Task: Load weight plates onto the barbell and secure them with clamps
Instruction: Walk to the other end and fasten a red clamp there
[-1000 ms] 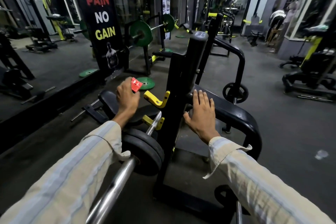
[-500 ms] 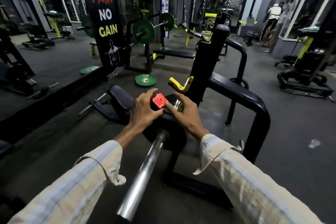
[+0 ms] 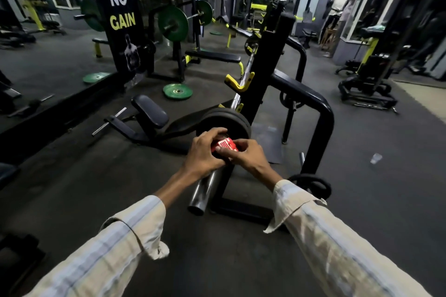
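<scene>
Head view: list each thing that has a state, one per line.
red clamp: on the sleeve, gripped by both hands
left hand: curled round clamp
right hand: pinching clamp
black plates: loaded
barbell: racked, end bare
green plate: flat on floor

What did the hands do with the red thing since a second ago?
The left hand carried the red clamp down onto the barbell beside the black plates. The right hand left the rack and now pinches it too. The plates stayed on.
</scene>
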